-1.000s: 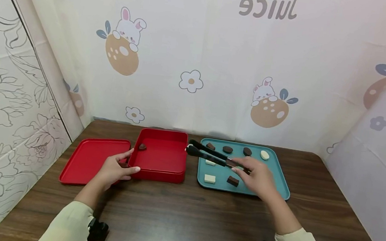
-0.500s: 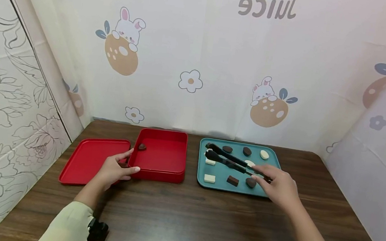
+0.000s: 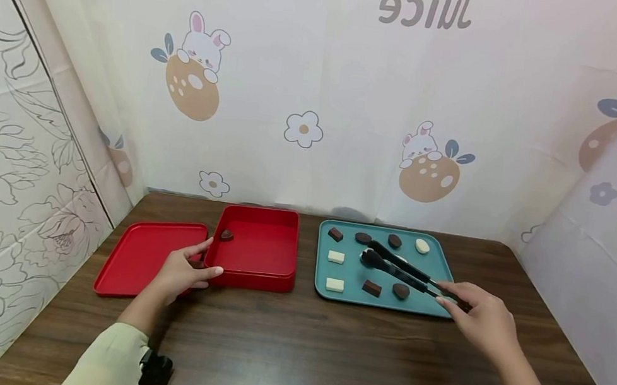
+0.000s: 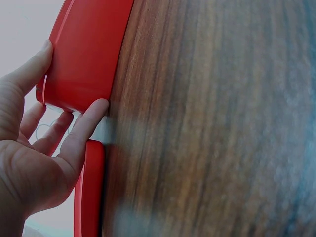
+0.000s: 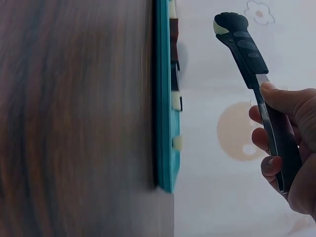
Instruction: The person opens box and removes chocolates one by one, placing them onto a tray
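My left hand (image 3: 180,276) grips the near left corner of a red square box (image 3: 255,280), thumb at the front and fingers along the side wall. One dark chocolate (image 3: 226,234) lies inside, against the left wall. My right hand (image 3: 487,321) holds black-tipped tongs (image 3: 398,272), thumb on one arm and fingers on the other. The tongs reach over the teal tray (image 3: 356,271), their tips close together. In the right wrist view a pale chocolate piece (image 5: 219,29) shows between those tips. In the head view the tips mostly hide it.
On the tray are several chocolates: white blocks (image 3: 335,285), dark blocks (image 3: 372,288), a dark heart-like piece (image 3: 401,291), dark ovals (image 3: 363,238) and a white oval (image 3: 422,246). A flat red lid (image 3: 144,256) lies left of the box. A patterned curtain (image 3: 312,59) hangs behind the table.
My right hand has drawn the tongs rightward, from beside the box's right edge to over the middle of the tray. The left hand and the box stay in place.
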A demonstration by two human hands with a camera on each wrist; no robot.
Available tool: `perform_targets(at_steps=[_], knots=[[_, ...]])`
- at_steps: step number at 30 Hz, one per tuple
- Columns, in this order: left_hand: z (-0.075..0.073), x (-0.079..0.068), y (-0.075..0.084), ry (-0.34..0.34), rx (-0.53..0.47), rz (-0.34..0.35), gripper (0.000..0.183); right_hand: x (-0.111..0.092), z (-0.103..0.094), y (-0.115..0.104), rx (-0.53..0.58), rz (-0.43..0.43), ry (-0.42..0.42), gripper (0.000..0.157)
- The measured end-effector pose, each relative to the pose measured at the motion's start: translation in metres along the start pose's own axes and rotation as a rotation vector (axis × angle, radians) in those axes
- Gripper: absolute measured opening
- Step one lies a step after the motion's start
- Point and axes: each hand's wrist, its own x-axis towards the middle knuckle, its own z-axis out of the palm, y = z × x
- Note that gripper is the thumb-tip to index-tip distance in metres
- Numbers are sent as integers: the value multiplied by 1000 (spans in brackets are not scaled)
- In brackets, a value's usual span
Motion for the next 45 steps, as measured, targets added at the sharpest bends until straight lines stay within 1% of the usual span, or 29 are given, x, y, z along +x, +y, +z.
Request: perform_targets(at_steps=[8, 13, 16, 20, 25, 30, 35, 40, 45], knots=[[1, 0, -1, -1, -6, 2, 91, -14, -9, 23, -15, 99, -27, 34], [1, 0, -1, -2, -4, -1, 92, -21, -14, 39, -37, 182, -66, 41], [0, 0, -1, 0, 3, -3, 92, -24, -17, 48, -66, 224, -85, 45], [0, 0, -1, 0, 10, -4, 93, -28, -19, 59, -116, 251, -98, 44], [0, 0, 0, 2, 1, -8, 92, -32, -19, 65, -144, 292, -131, 46], [0, -1, 1, 1, 1, -8, 91, -28, -21, 71, -179, 344, -177, 50], [0, -1, 0, 0, 5, -4, 91, -24, -22, 73, -207, 357, -200, 50], [1, -1, 1, 3, -1, -8, 92, -23, -21, 73, -199, 366, -213, 52], [1, -1, 1, 1, 0, -8, 90, -22, -21, 72, -187, 383, -236, 57]])
